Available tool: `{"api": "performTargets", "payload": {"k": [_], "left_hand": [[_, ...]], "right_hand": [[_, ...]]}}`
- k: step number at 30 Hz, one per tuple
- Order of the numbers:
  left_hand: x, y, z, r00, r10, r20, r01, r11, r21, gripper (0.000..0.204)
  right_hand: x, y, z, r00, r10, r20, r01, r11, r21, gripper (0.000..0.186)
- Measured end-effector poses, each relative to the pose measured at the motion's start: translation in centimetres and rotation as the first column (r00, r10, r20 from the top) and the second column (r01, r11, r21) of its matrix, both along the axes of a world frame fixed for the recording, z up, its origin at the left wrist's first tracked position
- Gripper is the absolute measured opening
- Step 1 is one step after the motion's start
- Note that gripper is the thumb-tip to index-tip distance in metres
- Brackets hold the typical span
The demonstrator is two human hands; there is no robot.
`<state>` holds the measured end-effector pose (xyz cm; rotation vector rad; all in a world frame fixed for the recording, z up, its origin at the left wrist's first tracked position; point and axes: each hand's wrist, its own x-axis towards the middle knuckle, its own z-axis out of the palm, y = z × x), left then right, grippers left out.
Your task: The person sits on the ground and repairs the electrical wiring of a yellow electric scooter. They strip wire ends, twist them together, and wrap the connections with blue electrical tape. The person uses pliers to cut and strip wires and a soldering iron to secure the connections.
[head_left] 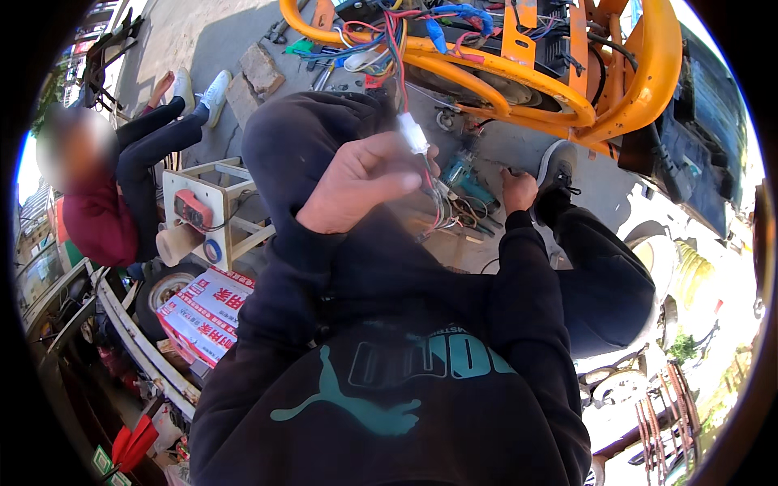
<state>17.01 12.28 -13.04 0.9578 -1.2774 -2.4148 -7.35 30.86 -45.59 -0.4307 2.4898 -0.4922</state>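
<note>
My left hand [365, 180] is closed, its fingertips at a white plastic wire connector [412, 134] held up in front of my knees. Red and dark wires [401, 85] run from the connector up to a bundle on an orange tubular vehicle frame [519, 69]. More thin wires hang below it, toward a tangle of cable ends [462, 212]. Lower and to the right, my right hand [519, 193] is closed beside my shoe; what its fingers hold, if anything, I cannot make out. Near that hand a teal tool [470, 180] lies on the ground, partly hidden by the wires.
At the left sits another person [101, 206]. Beside them a wooden stand [219, 190] carries a red meter [193, 209]. A red and white box [207, 312] is by my left side. Broken bricks [258, 77] and hand tools [324, 74] lie ahead on the pavement.
</note>
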Motion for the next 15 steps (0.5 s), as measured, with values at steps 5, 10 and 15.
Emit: {"api": "performTargets", "payload": {"k": [5, 10, 15], "left_hand": [[-0.3, -0.1, 0.6, 0.998, -0.036, 0.055, 0.035, 0.999, 0.015, 0.04], [0.5, 0.7, -0.2, 0.999, -0.02, 0.048, 0.019, 1.0, 0.011, 0.034], [0.4, 1.8, 0.2, 0.995, 0.097, 0.028, -0.101, 0.968, 0.229, 0.034]], "right_hand": [[0.6, 2.2, -5.3, 0.963, -0.05, -0.264, 0.011, 0.989, -0.147, 0.044], [5.7, 2.0, 0.8, 0.9, 0.436, 0.011, -0.424, 0.867, 0.262, 0.033], [9.3, 5.7, -4.8, 0.707, 0.705, 0.059, -0.698, 0.681, 0.219, 0.02]]}}
